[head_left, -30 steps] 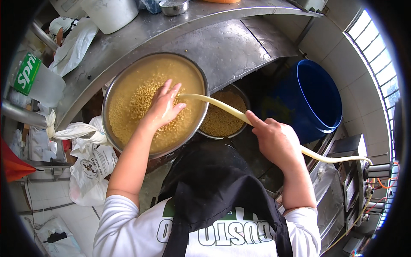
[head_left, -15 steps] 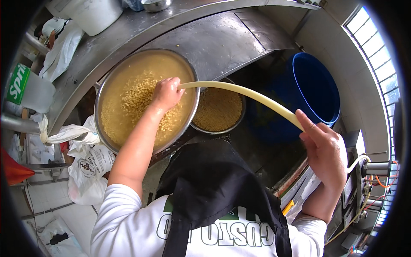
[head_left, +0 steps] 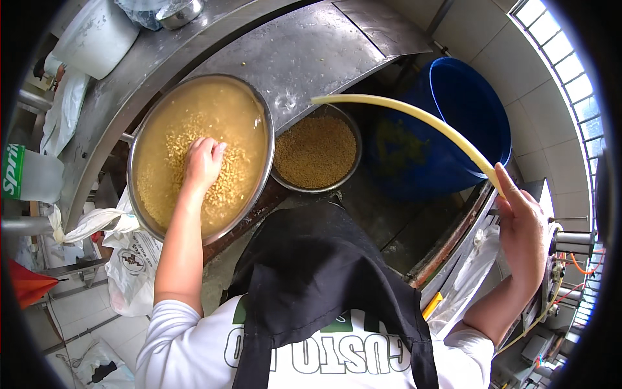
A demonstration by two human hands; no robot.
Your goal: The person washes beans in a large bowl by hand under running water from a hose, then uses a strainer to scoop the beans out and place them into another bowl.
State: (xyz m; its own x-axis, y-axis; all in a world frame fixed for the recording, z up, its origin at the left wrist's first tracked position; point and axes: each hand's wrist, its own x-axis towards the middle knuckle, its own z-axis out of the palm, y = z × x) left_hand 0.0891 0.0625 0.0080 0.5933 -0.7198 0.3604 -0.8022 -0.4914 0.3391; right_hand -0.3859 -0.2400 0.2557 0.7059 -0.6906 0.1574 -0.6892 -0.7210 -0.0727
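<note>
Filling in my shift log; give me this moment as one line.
left hand: at yellow grains in metal basin | right hand: holds pale hose, its end outside basin

One left hand (head_left: 203,167), one right hand (head_left: 522,227), one thick pale hose (head_left: 414,114), three metal bowls (head_left: 271,142), one blue barrel (head_left: 405,152), one white bucket (head_left: 97,42), one green-labelled container (head_left: 44,178), one black apron (head_left: 311,272), one yellow handle (head_left: 432,305), one barred window (head_left: 558,55)

The left hand (head_left: 203,163) is placed at the grains (head_left: 177,150) in the larger basin (head_left: 271,152). To that basin's right, a smaller basin (head_left: 317,190) is set, then a drum (head_left: 411,152). Across the drum, a hose (head_left: 405,109) is stretched leftward from the right hand (head_left: 523,227). Ahead, a counter (head_left: 278,61) is placed, with a bucket (head_left: 97,40) farther left
</note>
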